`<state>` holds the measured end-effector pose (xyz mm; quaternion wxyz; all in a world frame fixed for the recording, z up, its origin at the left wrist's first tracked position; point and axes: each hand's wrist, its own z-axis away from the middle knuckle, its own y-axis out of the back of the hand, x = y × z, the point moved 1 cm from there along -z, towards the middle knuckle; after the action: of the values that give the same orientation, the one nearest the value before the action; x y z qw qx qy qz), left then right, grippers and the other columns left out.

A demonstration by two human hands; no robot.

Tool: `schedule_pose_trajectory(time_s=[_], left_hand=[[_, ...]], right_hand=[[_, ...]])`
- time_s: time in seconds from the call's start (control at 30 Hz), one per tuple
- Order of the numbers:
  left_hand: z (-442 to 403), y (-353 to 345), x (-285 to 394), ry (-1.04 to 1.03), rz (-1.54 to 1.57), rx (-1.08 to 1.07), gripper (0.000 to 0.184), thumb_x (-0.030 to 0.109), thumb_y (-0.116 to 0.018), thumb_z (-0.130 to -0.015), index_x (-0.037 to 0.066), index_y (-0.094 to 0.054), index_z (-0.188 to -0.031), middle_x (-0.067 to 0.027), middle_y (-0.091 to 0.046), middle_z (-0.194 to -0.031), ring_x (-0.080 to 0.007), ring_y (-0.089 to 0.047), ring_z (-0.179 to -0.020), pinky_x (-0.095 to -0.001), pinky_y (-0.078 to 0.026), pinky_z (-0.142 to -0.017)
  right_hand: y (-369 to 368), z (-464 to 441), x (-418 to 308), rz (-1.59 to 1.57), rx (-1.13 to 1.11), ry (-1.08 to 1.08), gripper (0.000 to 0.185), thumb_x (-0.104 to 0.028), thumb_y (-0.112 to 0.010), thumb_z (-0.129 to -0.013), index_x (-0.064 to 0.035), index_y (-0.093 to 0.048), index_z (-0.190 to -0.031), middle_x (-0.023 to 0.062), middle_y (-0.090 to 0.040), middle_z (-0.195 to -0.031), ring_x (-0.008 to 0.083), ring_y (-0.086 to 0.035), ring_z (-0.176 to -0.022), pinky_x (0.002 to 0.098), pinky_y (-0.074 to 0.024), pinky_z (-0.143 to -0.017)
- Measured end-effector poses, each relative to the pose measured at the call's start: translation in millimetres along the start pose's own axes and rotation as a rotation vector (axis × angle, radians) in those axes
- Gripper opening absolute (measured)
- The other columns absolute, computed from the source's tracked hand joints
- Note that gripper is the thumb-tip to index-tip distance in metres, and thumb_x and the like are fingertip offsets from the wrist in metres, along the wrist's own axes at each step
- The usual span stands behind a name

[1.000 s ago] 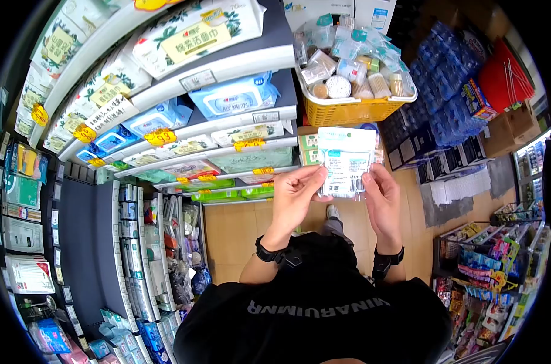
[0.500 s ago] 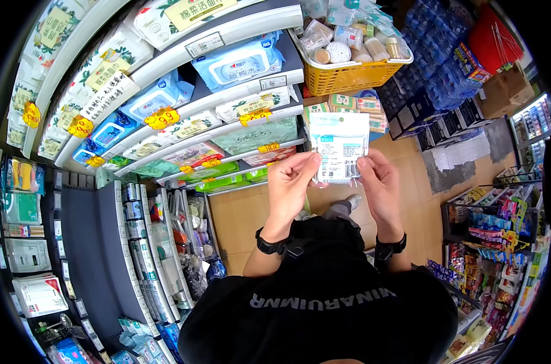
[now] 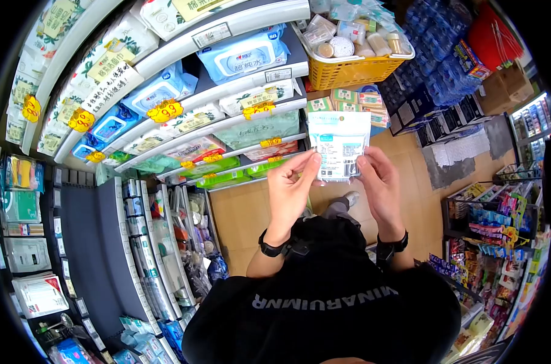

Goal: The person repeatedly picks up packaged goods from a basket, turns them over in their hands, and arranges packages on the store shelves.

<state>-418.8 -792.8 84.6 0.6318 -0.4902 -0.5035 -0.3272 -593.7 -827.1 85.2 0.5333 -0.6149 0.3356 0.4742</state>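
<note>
Four blue packs [image 3: 244, 56] can be counted along the curved shelf [image 3: 257, 21] on the left, with one handwritten note [image 3: 108, 91] fixed at its edge; the yellow price tags [image 3: 165, 110] are too many and too small to total surely. At center, a shopper's left hand [image 3: 287, 197] pinches the lower left edge of one small white packet [image 3: 340, 142], thumb on the printed face and the other fingers bent behind it, partly hidden. The packet is upright in midair above the tiled floor [image 3: 245, 212], printed face toward the wearer. It is off the shelf, in both hands and not set down; no opening shows in it, though its far side is out of sight. The right hand [image 3: 384, 194] pinches the lower right edge, thumb in front, fingers curled and partly hidden. Two dark wristbands [image 3: 394, 244], one per wrist, and one shoe [image 3: 351, 198] are visible. Beyond the packet is one yellow basket [image 3: 351, 74], its crowded goods beyond exact count; farther right are one red container [image 3: 491, 30] and a cardboard box [image 3: 504, 91].
</note>
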Motion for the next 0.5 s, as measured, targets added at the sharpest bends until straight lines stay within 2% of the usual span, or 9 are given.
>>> schedule_pose_trajectory(time_s=[0.17, 0.23, 0.27, 0.33, 0.37, 0.4, 0.47, 0.5], left_hand=[[3.0, 3.2, 4.1, -0.148, -0.270, 0.126, 0.029, 0.013, -0.071, -0.094, -0.006, -0.070, -0.116, -0.0124, -0.074, -0.089, -0.0082, -0.064, -0.070, -0.0240, -0.055, -0.057], [5.0, 2.5, 11.4, -0.064, -0.317, 0.110, 0.027, 0.011, -0.073, -0.093, -0.004, -0.070, -0.115, -0.0086, -0.071, -0.101, -0.0108, -0.065, -0.089, -0.0240, -0.055, -0.071], [4.3, -2.8, 16.2, -0.064, -0.320, 0.110, 0.027, 0.011, -0.073, -0.093, -0.004, -0.070, -0.115, -0.0086, -0.071, -0.101, -0.0108, -0.065, -0.089, -0.0240, -0.055, -0.071], [0.9, -16.4, 25.8, -0.343, -0.341, 0.243, 0.023, 0.008, -0.074, -0.091, -0.001, -0.071, -0.111, -0.0079, -0.067, -0.108, -0.0142, -0.064, -0.096, -0.0258, -0.054, -0.076], [-0.2, -16.8, 24.1, -0.414, -0.399, 0.274, 0.023, 0.005, -0.076, -0.087, 0.002, -0.071, -0.109, -0.0093, -0.063, -0.111, -0.0173, -0.063, -0.098, -0.0280, -0.054, -0.079], [-1.6, -14.1, 20.2, -0.413, -0.400, 0.267, 0.023, 0.005, -0.076, -0.087, 0.002, -0.071, -0.109, -0.0093, -0.063, -0.111, -0.0173, -0.063, -0.098, -0.0280, -0.054, -0.079], [-2.9, -10.9, 14.0, -0.593, -0.636, 0.161, 0.025, 0.000, -0.074, -0.086, 0.003, -0.073, -0.110, -0.0099, -0.064, -0.107, -0.0173, -0.064, -0.093, -0.0295, -0.053, -0.078], [-3.1, -13.7, 12.4, -0.590, -0.634, 0.155, 0.025, 0.000, -0.074, -0.086, 0.003, -0.073, -0.110, -0.0099, -0.064, -0.107, -0.0173, -0.064, -0.093, -0.0295, -0.053, -0.078]], right_hand=[[-12.4, -3.2, 2.0, -0.039, -0.035, -0.016, 0.020, -0.015, -0.056, -0.103, -0.0016, -0.056, -0.118, 0.0049, -0.066, -0.104, 0.0091, -0.060, -0.091, 0.0279, -0.0519, -0.074], [-12.4, -2.3, -0.5, -0.044, -0.039, -0.028, 0.020, -0.015, -0.056, -0.104, -0.0016, -0.055, -0.119, 0.0049, -0.066, -0.106, 0.0090, -0.060, -0.092, 0.0280, -0.0514, -0.073], [-11.5, -2.2, -1.5, -0.046, -0.038, -0.035, 0.020, -0.015, -0.055, -0.104, -0.0017, -0.055, -0.119, 0.0048, -0.065, -0.107, 0.0089, -0.059, -0.093, 0.0282, -0.0510, -0.073], [-8.8, -2.8, 2.3, -0.050, -0.002, -0.023, 0.021, -0.015, -0.055, -0.104, -0.0014, -0.055, -0.120, 0.0046, -0.064, -0.108, 0.0090, -0.059, -0.094, 0.0282, -0.0509, -0.073], [-7.4, -2.7, 3.8, -0.051, 0.032, -0.011, 0.023, -0.015, -0.055, -0.104, -0.0011, -0.055, -0.122, 0.0044, -0.064, -0.108, 0.0091, -0.059, -0.094, 0.0283, -0.0508, -0.073], [-7.5, -2.0, 2.3, -0.053, 0.039, -0.009, 0.023, -0.015, -0.055, -0.104, -0.0011, -0.055, -0.122, 0.0044, -0.064, -0.108, 0.0091, -0.059, -0.094, 0.0283, -0.0508, -0.073], [-7.9, 0.2, -2.9, -0.083, -0.008, -0.014, 0.026, -0.015, -0.055, -0.104, -0.0003, -0.055, -0.126, 0.0040, -0.063, -0.107, 0.0095, -0.059, -0.095, 0.0281, -0.0511, -0.075], [-5.3, 0.4, -2.6, -0.082, -0.001, -0.014, 0.026, -0.015, -0.055, -0.104, -0.0003, -0.055, -0.126, 0.0040, -0.063, -0.107, 0.0095, -0.059, -0.095, 0.0281, -0.0511, -0.075]])
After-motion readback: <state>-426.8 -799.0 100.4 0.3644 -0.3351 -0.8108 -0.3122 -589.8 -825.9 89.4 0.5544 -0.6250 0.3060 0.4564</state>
